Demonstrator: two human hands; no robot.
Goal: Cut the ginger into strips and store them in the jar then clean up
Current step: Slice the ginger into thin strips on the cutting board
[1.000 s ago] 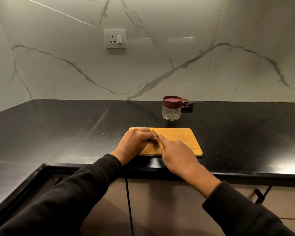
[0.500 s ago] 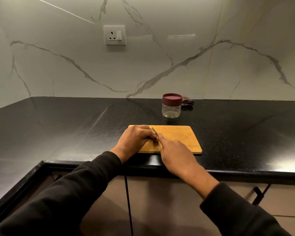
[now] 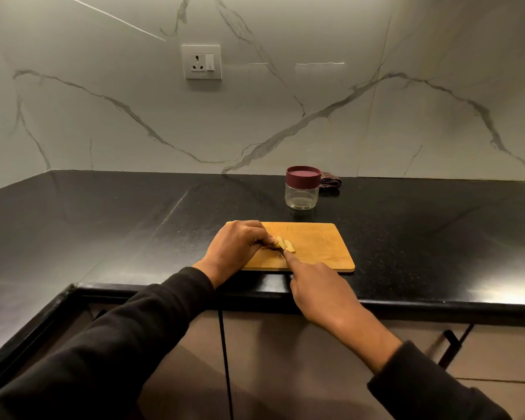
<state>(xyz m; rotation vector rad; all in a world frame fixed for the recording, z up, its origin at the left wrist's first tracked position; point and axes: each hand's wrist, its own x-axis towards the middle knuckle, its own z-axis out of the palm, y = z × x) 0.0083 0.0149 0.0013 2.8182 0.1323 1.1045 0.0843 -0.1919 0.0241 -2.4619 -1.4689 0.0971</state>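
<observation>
Wooden board (image 3: pixel 315 247) lies on the black counter (image 3: pixel 134 225), close to the front edge, with the ginger (image 3: pixel 284 244) on its left half. My left hand (image 3: pixel 238 248) comes at the ginger from the left, and its curled fingertips pin the left end of the piece down. My right hand (image 3: pixel 322 291) comes from the near side, with its forefinger stretched forward along what I take to be the knife; the blade itself is too small and too hidden to make out, so I cannot tell how it is gripped. The two hands nearly meet at the ginger. The ginger's long axis seems to run left to right across the board, and a pale cut piece lies just right of the fingertips. I judge the next cut falls between those fingertips and that piece. The jar (image 3: pixel 302 189) stands behind the board with its lid on, well apart from both hands, nearer my right.
</observation>
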